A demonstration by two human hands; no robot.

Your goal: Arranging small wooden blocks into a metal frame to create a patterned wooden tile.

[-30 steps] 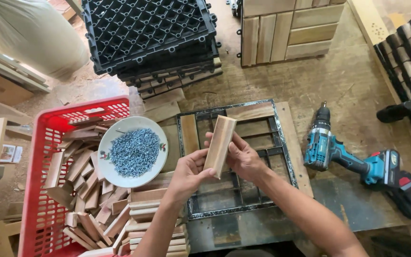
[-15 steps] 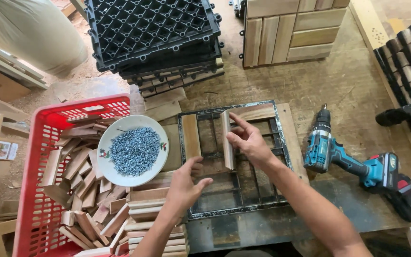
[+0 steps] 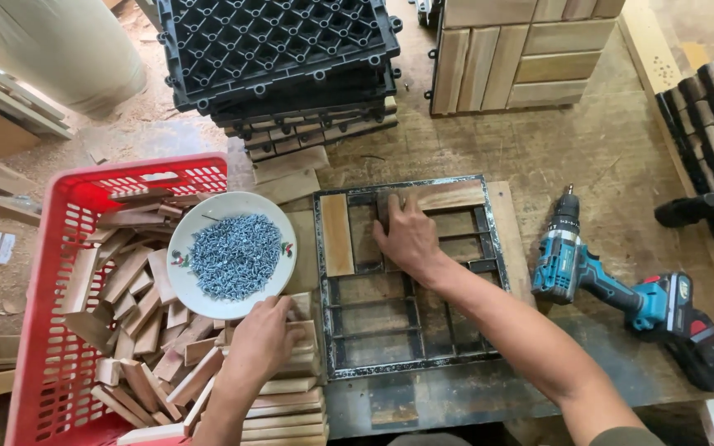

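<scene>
**Slats going into the metal frame**

The right hand (image 3: 409, 239) lies flat, grip open, pressing a wooden slat (image 3: 390, 216) into the top row of the metal frame (image 3: 493, 248) on the table (image 3: 588, 149). The left hand (image 3: 262, 340) curls over a stack of slats (image 3: 287, 396), its grip hidden, so I cannot tell whether it holds one.

Risk, as I judge it: the plate of screws (image 3: 233, 256) sits on the red basket (image 3: 51, 347), just above the left grip; a lifted slat could tip it. The drill (image 3: 613, 289) lies well right of the right grip, clear of the frame.
</scene>
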